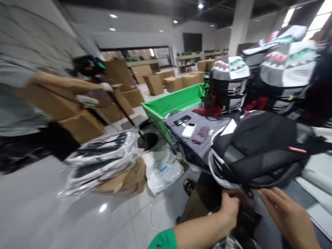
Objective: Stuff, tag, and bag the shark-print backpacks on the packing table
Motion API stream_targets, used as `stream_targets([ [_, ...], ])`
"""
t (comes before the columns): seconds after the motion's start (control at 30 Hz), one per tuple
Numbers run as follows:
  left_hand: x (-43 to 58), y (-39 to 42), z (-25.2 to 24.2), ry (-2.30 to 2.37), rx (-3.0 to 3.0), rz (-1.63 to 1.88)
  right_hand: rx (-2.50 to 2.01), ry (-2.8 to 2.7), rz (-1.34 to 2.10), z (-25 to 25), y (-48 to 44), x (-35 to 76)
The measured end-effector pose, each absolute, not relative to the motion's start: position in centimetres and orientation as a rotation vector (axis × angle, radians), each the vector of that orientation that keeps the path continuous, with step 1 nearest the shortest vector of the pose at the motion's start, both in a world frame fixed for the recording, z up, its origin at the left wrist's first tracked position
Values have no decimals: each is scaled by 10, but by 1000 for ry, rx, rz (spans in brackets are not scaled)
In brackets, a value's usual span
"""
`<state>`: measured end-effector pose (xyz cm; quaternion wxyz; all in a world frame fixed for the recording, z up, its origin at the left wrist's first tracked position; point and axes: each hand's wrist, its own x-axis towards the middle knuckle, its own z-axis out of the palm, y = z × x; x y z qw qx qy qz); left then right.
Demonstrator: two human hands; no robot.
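A black and dark grey backpack (261, 148) with a small red label lies on the cloth-covered table, close in front of me. Below its near edge, my left hand (229, 210) is closed at a dark reddish bit of material, too blurred to name. To the right, my right hand (289, 212) has its fingers pressed together just under the same edge of the backpack. What its fingertips grip is hidden. White piping or cord (217, 169) curves round the left side of the backpack.
Several packed bags with zigzag-patterned tops (229, 81) stand behind. A phone (182, 120) and a white device (188, 131) lie on the grey cloth beside a green bin (176, 98). Left on the floor are plastic-wrapped bags (103, 152); a blurred person (20, 97) stands beyond.
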<state>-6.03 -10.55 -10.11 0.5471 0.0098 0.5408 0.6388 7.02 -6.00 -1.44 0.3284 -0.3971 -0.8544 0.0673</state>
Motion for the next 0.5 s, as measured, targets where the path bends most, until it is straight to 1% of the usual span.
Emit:
stream_targets([
  [0.2,-73,-115,-85,1187,109,1601,-1059,-2229,79,7,-75,47],
  [0.37,-66,-111,-85,1200,-16,1601,-1031,-2228,-392,11,-86,24],
  [0.43,-67,-111,-85,1142,-56,1569,-1052,-2231,-510,7,-91,14],
  [0.5,-71,-112,-82,1079,-78,1553,-1049,-2274,-556,-3,-96,6],
])
